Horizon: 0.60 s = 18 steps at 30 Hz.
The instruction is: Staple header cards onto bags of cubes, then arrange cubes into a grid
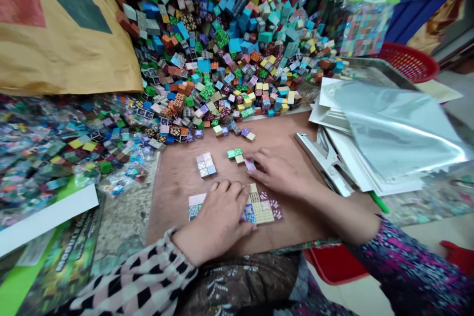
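Note:
My left hand (224, 217) lies over a flat block of patterned cubes (263, 207) near the front of the brown board, its fingers bent on top and hiding the middle. Beyond it, my right hand (272, 170) pinches a pink-purple cube (250, 164) between thumb and fingers. Just left of that cube, a small group of green and beige cubes (235, 155) sits on the board. A separate small block of pale pink and white cubes (206, 165) rests further left.
A large heap of coloured cubes (222, 59) rises behind the brown board (174, 168). On the right lie a metal stapler (326, 165), white cards and clear plastic sheets (403, 128). A red basket (411, 61) stands behind. Booklets (66, 252) lie front left.

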### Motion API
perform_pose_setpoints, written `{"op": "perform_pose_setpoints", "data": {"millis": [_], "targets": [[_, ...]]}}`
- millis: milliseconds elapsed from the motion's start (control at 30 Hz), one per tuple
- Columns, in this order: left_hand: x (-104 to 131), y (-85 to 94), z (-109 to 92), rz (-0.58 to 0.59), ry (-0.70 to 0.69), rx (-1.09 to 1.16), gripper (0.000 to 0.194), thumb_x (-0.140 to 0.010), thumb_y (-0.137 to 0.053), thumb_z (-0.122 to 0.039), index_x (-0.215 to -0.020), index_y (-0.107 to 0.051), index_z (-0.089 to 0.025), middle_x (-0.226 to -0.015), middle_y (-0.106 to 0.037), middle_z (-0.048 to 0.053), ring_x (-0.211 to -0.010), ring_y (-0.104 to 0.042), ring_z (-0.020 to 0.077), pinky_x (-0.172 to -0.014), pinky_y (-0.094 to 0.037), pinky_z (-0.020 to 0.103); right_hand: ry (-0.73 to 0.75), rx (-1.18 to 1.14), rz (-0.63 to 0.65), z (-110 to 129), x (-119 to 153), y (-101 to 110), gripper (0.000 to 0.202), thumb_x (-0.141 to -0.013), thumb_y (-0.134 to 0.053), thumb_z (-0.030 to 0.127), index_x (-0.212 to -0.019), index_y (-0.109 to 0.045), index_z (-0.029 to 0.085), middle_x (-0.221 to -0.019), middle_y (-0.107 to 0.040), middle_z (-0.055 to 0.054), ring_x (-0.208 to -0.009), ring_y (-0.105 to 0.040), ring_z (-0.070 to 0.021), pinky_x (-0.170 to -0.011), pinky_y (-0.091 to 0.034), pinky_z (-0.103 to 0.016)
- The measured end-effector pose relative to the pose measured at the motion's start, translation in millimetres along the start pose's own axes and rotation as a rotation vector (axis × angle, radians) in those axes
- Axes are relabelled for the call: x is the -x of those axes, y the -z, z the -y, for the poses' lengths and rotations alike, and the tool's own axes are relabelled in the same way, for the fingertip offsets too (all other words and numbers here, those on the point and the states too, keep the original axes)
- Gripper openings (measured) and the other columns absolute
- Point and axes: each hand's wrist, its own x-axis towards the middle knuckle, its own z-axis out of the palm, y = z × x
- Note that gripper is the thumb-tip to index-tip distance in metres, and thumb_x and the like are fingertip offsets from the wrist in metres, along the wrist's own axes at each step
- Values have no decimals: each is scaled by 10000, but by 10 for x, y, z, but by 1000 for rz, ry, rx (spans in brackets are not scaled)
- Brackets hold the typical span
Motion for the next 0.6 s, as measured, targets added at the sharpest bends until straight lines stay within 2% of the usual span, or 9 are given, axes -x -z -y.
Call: {"op": "perform_pose_setpoints", "data": {"millis": [100,200,300,433,600], "targets": [[6,-28,8,-19,-10,-1,675,-819,-660,-524,-1365,-504,-159,-1209,-605,111,-1089,-499,312,-930,-398,456,-14,-44,-4,-72,74,43,344,-884,-591,247,-1221,-568,176,-1197,-616,-117,-1091,-580,-243,-950,-462,-388],[1,-48,12,-20,-10,-3,678,-822,-657,-523,-1370,-503,-155,-1204,-609,116,-1079,-500,314,-925,-404,462,-97,-137,26,-165,190,90,292,-836,-660,253,-1112,-599,184,-1089,-657,-86,-939,-614,-207,-810,-493,-337],[-6,-48,9,-10,-11,5,700,-822,-661,-516,-1379,-495,-125,-1204,-607,126,-1078,-500,321,-925,-412,474,-160,-224,22,-251,315,76,290,-837,-670,253,-1115,-607,200,-1052,-672,-67,-852,-614,-182,-734,-491,-317],[-4,-42,3,2,-5,6,705,-829,-659,-509,-1386,-489,-111,-1213,-600,135,-1090,-498,334,-925,-419,489,-188,-303,5,-292,454,5,269,-859,-648,232,-1125,-611,217,-1070,-679,-56,-861,-623,-181,-766,-505,-339],[-6,-10,-14,11,-2,-17,703,-832,-661,-511,-1387,-488,-117,-1222,-598,149,-1101,-507,334,-934,-421,483,-116,-290,-37,-211,537,-19,196,-901,-580,178,-1087,-620,227,-1072,-683,-55,-962,-630,-195,-849,-504,-360]]}}
